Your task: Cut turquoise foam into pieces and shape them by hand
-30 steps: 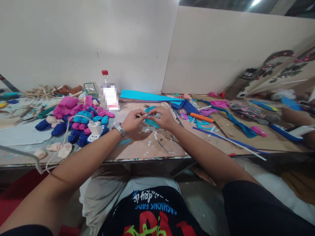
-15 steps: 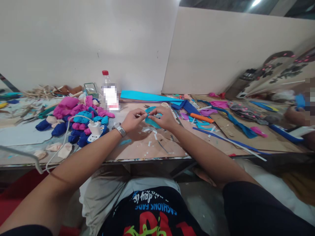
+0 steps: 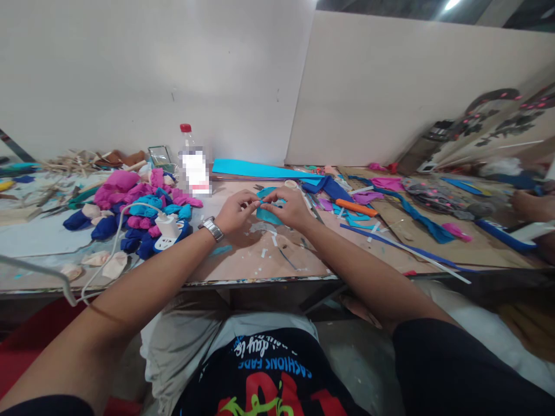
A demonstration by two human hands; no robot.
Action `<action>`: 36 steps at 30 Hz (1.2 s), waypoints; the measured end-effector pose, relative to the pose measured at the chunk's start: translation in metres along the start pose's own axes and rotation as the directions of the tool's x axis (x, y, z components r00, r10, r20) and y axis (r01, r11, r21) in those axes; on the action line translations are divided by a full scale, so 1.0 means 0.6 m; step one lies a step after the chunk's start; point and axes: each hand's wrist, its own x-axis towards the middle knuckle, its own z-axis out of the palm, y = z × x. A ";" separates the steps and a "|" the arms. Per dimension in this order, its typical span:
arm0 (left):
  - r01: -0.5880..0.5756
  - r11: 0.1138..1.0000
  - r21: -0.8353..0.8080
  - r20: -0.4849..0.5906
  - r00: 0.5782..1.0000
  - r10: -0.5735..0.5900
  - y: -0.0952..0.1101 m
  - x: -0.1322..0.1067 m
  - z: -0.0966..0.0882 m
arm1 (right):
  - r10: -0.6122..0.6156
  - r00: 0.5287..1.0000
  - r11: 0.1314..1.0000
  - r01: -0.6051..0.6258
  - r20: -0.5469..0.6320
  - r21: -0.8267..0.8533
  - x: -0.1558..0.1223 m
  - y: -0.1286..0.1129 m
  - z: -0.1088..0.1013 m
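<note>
A small piece of turquoise fabric (image 3: 269, 215) is pinched between both hands above the middle of the table. My left hand (image 3: 237, 212), with a metal watch (image 3: 212, 229) at its wrist, closes thumb and fingers on the fabric's left edge. On the other side, my right hand (image 3: 289, 207) grips the same piece, its fingertips nearly meeting the left ones. Part of the fabric hangs below the fingers, and the rest is hidden behind the right hand. White scraps (image 3: 263, 252) and a thin turquoise strip (image 3: 222, 250) lie on the table below.
On the left are a pile of pink and blue fabric bundles (image 3: 125, 188), a white plug (image 3: 168, 225) in a power strip, and a red-capped bottle (image 3: 185, 138). An orange-handled cutter (image 3: 356, 208) lies right. A co-worker's hand (image 3: 533, 205) shows at far right.
Both of my hands stay almost in place, still pinching the turquoise fabric, which shifts slightly. At far right the co-worker's hand has moved, and the blue thing near it is gone from view.
</note>
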 end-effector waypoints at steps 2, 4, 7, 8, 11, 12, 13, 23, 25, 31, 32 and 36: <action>0.032 0.999 -0.006 -0.012 0.999 -0.032 -0.001 0.000 0.001 | -0.002 1.000 1.000 0.002 0.000 0.002 0.000 0.001 0.000; 0.054 0.998 -0.014 -0.026 0.998 -0.054 -0.002 0.000 0.001 | -0.003 1.000 1.000 0.003 -0.001 0.006 0.000 0.002 -0.002; 0.055 0.998 -0.021 -0.029 0.998 -0.056 -0.003 0.000 0.001 | -0.008 1.000 1.000 0.008 -0.001 -0.001 0.001 0.002 -0.004; 0.050 0.999 -0.020 -0.026 0.998 -0.050 -0.002 0.000 0.001 | -0.011 1.000 1.000 0.011 0.003 -0.005 0.001 0.002 -0.004; 0.036 0.999 -0.010 -0.013 0.999 -0.037 0.002 0.000 -0.001 | -0.027 1.000 1.000 0.027 0.014 -0.007 0.001 0.001 -0.005; 0.031 0.999 -0.009 -0.005 0.999 -0.031 0.003 0.000 -0.001 | -0.033 0.999 0.999 0.033 0.015 -0.005 0.000 0.001 -0.005; 0.025 1.000 -0.008 0.002 1.000 -0.025 0.004 0.000 -0.001 | -0.037 0.999 0.999 0.037 0.015 -0.004 0.000 0.001 -0.004; 0.070 0.998 -0.004 0.009 0.998 -0.069 -0.007 0.000 0.002 | -0.045 0.998 0.999 0.045 0.043 -0.007 0.001 0.009 0.000; 0.062 0.998 0.003 0.010 0.998 -0.062 -0.006 0.000 0.003 | -0.050 0.998 0.999 0.050 0.049 -0.015 0.000 0.006 -0.001; 0.029 0.999 0.034 0.022 0.999 -0.030 0.001 -0.002 0.003 | -0.030 0.997 0.999 0.031 0.064 -0.009 -0.002 -0.003 -0.004; 0.020 0.999 0.037 0.022 1.000 -0.020 0.002 -0.001 0.002 | -0.026 0.997 1.000 0.027 0.068 -0.003 -0.002 -0.004 -0.004; -0.006 0.999 0.037 0.022 1.000 0.005 0.003 -0.002 0.000 | -0.030 0.997 1.000 0.030 0.070 0.003 -0.002 -0.003 -0.002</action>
